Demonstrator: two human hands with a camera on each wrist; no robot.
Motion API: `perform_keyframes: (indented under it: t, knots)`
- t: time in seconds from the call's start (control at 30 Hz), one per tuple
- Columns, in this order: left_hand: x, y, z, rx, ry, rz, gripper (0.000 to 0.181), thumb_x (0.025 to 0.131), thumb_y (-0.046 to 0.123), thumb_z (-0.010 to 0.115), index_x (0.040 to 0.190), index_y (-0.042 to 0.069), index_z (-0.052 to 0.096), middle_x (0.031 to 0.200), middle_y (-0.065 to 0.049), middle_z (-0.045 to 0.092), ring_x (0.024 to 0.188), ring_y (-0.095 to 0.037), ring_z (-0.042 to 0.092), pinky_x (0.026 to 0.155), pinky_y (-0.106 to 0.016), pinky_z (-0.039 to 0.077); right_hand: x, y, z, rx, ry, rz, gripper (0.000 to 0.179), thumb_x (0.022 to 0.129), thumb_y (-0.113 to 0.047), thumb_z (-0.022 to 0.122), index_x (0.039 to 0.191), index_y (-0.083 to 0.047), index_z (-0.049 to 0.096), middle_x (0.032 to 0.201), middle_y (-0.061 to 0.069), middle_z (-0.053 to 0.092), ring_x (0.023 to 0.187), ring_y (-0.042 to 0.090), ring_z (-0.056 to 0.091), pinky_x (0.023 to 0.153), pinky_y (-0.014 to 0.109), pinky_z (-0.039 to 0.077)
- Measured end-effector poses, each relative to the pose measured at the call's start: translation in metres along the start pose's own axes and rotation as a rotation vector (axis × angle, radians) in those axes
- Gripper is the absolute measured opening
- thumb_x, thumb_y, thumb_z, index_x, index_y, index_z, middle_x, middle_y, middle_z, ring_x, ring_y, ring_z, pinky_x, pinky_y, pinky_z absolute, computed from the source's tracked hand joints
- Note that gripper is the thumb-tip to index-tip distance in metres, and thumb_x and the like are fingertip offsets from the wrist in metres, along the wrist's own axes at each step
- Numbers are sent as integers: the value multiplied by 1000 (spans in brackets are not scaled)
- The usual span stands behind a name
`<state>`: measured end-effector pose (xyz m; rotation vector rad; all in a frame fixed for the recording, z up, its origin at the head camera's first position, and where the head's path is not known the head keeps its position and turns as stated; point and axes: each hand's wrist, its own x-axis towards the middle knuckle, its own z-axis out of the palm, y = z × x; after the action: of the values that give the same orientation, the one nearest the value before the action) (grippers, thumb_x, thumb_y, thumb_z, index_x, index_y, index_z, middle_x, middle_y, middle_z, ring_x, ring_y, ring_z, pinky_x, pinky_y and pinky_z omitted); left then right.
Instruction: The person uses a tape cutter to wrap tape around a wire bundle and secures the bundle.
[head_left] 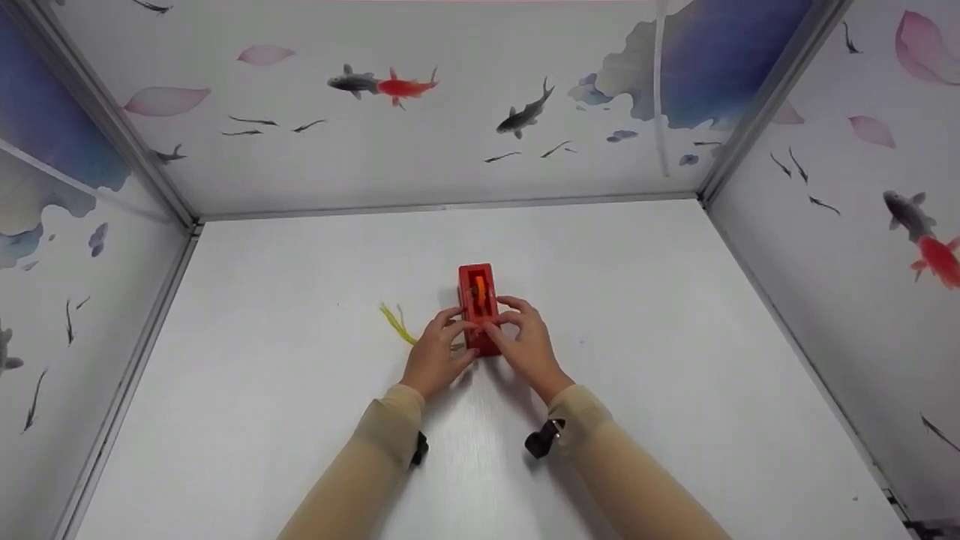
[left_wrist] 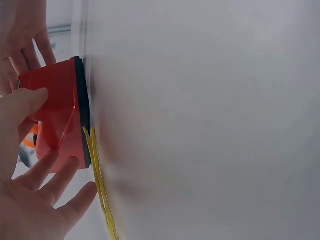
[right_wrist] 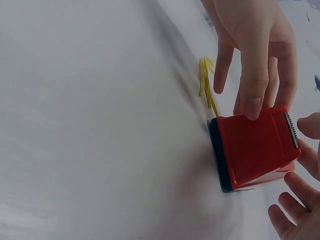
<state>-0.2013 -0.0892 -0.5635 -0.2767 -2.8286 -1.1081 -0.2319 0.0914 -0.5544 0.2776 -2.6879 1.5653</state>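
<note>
A red tape dispenser (head_left: 484,343) with a dark base stands on the white table, an orange wheel (head_left: 481,291) in its top slot. My left hand (head_left: 437,352) grips it from the left; in the left wrist view the thumb presses its front face and fingers touch its side. My right hand (head_left: 531,346) holds the other side with bent fingers, its thumb close to the serrated cutter (right_wrist: 291,131). Whether tape lies between the thumb and index finger cannot be seen. Thin yellow strands (left_wrist: 102,190) lie by the dispenser's left side, partly hidden by the left hand in the head view.
The white tabletop (head_left: 300,420) extends around the hands. Panels with painted fish and petals, such as the back panel (head_left: 450,150), enclose it at the back and both sides, with metal edging along the joins. A small black device (head_left: 541,441) sits at the right wrist.
</note>
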Motion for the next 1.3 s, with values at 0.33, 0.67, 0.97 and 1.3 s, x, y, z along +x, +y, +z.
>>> perform_keyframes:
  t: [0.33, 0.67, 0.97, 1.3]
  knots:
    - [5, 5, -5, 0, -47, -63, 31, 94, 21, 77, 125, 23, 71, 154, -6, 50, 143, -30, 49, 114, -47, 45, 4, -8, 5, 96, 40, 81, 14, 94, -25, 77, 89, -13, 79, 149, 3, 56, 144, 29, 46, 121, 55, 34]
    - [6, 7, -7, 22, -52, -63, 34, 94, 19, 78, 127, 22, 72, 154, -7, 50, 141, -29, 49, 115, -47, 45, 6, -19, -2, 78, 43, 110, 20, 96, -29, 74, 93, -11, 80, 147, 2, 57, 145, 30, 45, 121, 57, 33]
    - [5, 6, -7, 90, -31, -46, 33, 93, 25, 79, 125, 25, 73, 153, -7, 52, 139, -31, 51, 112, -49, 47, -3, -13, -1, 85, 39, 116, 21, 95, -29, 76, 91, -9, 79, 146, 5, 58, 145, 31, 45, 122, 57, 32]
    - [6, 6, -7, 115, -24, -46, 32, 92, 27, 79, 124, 24, 73, 153, -9, 52, 141, -32, 50, 112, -51, 46, -10, -11, -3, 92, 37, 145, 22, 95, -30, 76, 88, -9, 79, 146, 3, 59, 145, 30, 46, 121, 57, 32]
